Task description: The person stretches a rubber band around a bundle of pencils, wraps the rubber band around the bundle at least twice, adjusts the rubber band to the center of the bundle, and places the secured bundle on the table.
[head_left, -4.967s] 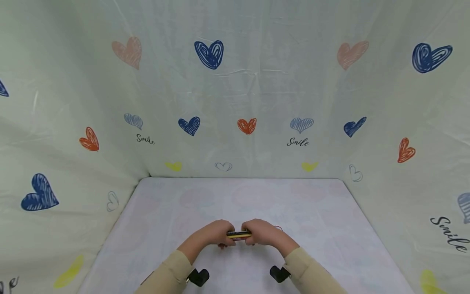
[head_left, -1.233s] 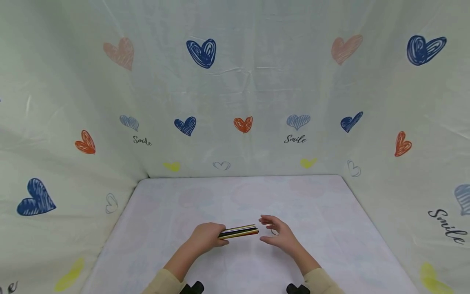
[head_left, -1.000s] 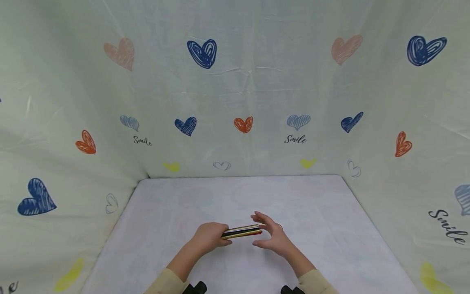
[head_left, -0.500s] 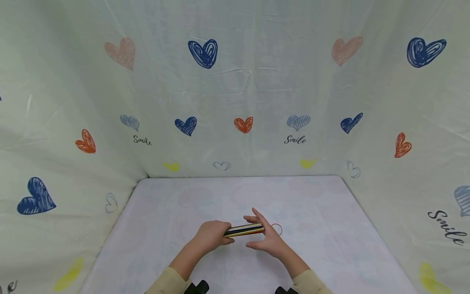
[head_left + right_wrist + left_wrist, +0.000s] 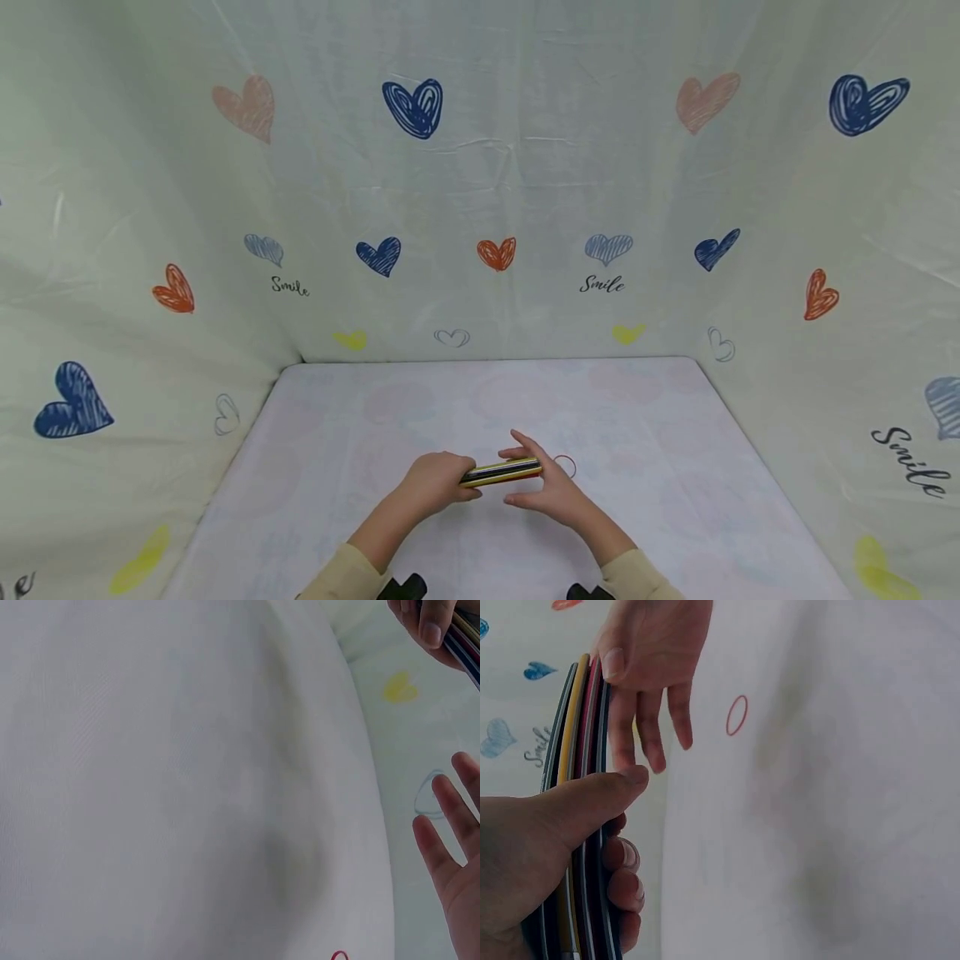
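Observation:
My left hand (image 5: pixel 437 487) grips a bundle of several pencils (image 5: pixel 501 473) above the table, thumb across them and fingers curled round the far side. The pencils, striped in black, yellow and red, point right and tilt slightly upward. My right hand (image 5: pixel 557 493) stands at their right end, fingers spread and thumb apart; the bundle's end overlaps its palm side in the head view. In the left wrist view, the pencils (image 5: pixel 574 735) run lengthwise under the left thumb (image 5: pixel 604 799). A thin red ring, like a rubber band (image 5: pixel 729 724), lies on the table beyond the hands.
The white table (image 5: pixel 337 433) has rounded far corners. Pale curtains printed with hearts and "Smile" (image 5: pixel 602 284) enclose its back and sides. Black wrist cameras (image 5: pixel 402 587) sit by both beige sleeves (image 5: pixel 345 575).
Five seconds ago both hands gripped the bundle. The right hand then stood open off its end; since, it has moved left to the pencils' tips, while the left hand has shifted slightly right.

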Tool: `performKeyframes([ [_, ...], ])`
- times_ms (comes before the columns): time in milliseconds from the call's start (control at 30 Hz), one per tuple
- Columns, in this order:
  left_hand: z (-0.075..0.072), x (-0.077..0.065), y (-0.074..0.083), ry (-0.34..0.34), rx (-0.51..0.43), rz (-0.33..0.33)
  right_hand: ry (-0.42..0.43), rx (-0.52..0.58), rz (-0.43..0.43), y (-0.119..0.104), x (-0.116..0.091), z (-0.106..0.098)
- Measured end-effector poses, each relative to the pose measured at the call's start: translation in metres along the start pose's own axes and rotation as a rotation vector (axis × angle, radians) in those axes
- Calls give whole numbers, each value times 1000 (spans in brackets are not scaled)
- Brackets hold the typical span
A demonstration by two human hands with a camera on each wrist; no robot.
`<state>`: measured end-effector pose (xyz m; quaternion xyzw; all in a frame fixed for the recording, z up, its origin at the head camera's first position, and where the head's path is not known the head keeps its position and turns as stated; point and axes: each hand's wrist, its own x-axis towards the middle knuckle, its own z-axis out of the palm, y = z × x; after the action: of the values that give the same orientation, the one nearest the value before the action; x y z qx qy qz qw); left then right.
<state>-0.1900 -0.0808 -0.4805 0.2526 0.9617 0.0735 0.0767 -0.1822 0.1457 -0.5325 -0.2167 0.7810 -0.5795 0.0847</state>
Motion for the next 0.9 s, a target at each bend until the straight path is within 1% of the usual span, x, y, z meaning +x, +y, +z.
performKeyframes([
  [100, 2, -4, -3, -7, -6, -7, -14, -53, -10, 3, -3, -6],
  [167, 4, -6, -6, -3, -1, -15, -12, -75, -18, 7, -5, -11],
  [233, 5, -9, -9, 1, 0, -25, -2, -87, -8, 15, -7, -17],
  [367, 8, -13, -17, -5, -4, -36, 47, -117, 50, 34, -10, -29],
  [467, 12, -16, -23, -12, -6, -39, 89, -164, 95, 48, -12, -40],
  [700, 18, -22, -32, -24, -27, -58, 177, -252, 188, 64, -18, -63],
  [800, 19, -22, -33, -37, -29, -69, 191, -300, 206, 70, -20, -71],
  [900, 19, -23, -34, -50, -33, -79, 188, -311, 221, 76, -19, -76],
])
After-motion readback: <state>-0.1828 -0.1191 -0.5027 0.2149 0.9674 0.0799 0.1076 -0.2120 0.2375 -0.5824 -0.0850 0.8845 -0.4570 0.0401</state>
